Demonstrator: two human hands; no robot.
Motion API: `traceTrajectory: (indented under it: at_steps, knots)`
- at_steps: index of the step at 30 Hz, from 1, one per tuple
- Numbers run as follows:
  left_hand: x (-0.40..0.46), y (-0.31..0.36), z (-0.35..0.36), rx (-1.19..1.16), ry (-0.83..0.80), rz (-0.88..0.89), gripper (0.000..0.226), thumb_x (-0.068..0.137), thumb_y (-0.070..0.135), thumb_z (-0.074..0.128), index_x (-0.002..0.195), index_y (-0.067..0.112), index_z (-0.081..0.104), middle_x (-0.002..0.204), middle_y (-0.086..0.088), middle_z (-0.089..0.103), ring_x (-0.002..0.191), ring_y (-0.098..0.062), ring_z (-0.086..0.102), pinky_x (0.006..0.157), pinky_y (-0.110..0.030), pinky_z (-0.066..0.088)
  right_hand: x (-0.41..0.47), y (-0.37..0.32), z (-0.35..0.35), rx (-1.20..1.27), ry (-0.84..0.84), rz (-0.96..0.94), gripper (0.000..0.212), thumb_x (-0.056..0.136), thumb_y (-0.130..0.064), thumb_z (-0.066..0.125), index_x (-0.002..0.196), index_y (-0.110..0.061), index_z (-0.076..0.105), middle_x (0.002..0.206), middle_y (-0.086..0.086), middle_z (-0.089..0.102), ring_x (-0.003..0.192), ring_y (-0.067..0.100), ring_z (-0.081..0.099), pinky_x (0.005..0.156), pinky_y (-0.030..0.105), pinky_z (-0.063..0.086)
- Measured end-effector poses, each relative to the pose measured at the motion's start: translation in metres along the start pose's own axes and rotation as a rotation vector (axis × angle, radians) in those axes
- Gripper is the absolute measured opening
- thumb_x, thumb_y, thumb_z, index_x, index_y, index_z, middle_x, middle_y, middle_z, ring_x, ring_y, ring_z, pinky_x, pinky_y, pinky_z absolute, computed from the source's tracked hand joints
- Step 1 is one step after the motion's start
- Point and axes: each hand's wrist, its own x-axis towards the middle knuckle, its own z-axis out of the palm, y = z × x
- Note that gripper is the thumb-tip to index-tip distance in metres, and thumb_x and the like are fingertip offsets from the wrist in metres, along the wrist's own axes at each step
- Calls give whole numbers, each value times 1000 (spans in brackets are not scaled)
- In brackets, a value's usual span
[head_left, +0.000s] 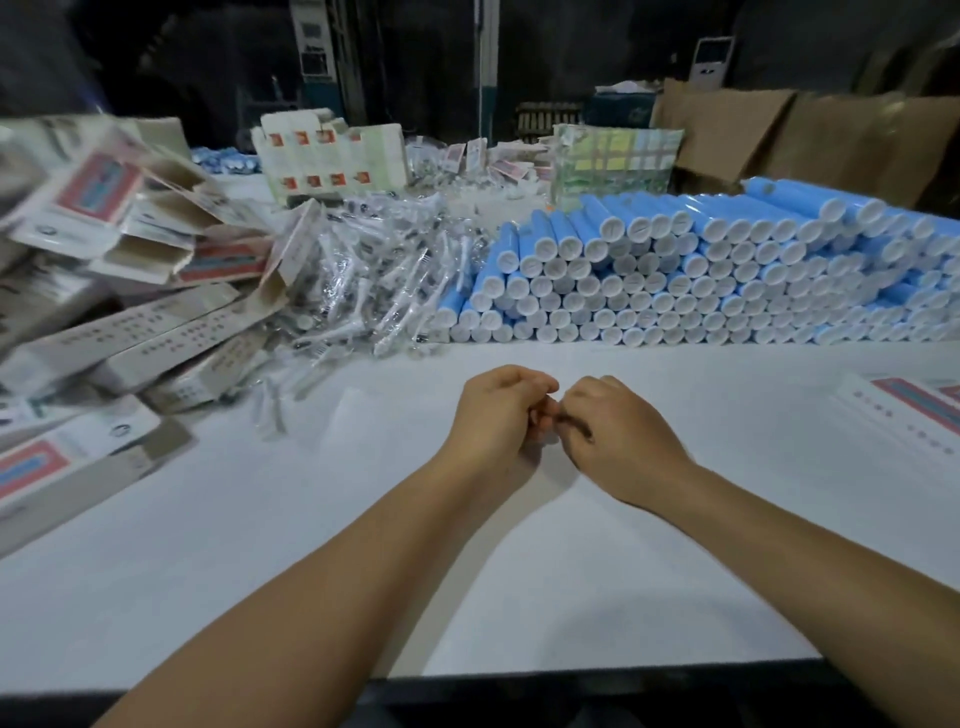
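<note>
Left hand (496, 410), right hand (618, 436) — blue tubes (727, 270) (stacked) beyond

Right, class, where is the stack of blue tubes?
In the head view, the stack of blue tubes lies on the table, right side, just right of the clear-wrapped packets.

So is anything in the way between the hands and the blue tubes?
Nothing visible. Only bare white table lies between the left hand, the right hand and the tubes. The clear packets sit off to the left.
</note>
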Motion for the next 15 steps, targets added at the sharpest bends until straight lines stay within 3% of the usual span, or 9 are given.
traceTrajectory:
  at_steps: [4, 7, 10, 15]
  knots:
    - [-3, 4, -1, 82, 15, -1, 24, 89, -9, 43, 75, 1, 59, 57, -12, 49, 46, -17, 43, 49, -25, 36, 0, 2, 1, 27, 8, 8, 15, 90, -14, 53, 90, -17, 68, 84, -12, 48, 87, 15, 44, 67, 26, 28]
    - [1, 29, -15, 356, 27, 116, 21, 92, 1, 50, 76, 8, 62, 67, -6, 57, 55, -14, 50, 45, -14, 40, -1, 3, 1, 29, -6, 12, 18, 90, -12, 54, 96, -15, 70, 93, -7, 58, 86, 10, 41, 68, 22, 25]
    - [-2, 66, -42, 518, 8, 194, 12, 92, 8, 55, 84, 8, 64, 72, -3, 61, 58, -12, 55, 45, -11, 41, -2, 1, -1, 26, -34, 27, 18, 90, -10, 55, 97, -14, 71, 94, -7, 59, 91, 13, 46, 69, 19, 25]
    - [-30, 110, -124, 838, 158, 351, 16, 92, 12, 55, 81, 17, 65, 78, 1, 65, 67, -12, 59, 58, -19, 45, -3, 1, -2, 27, -66, 63, 16, 90, -10, 57, 95, -18, 70, 93, -11, 55, 98, 13, 49, 76, 26, 32]
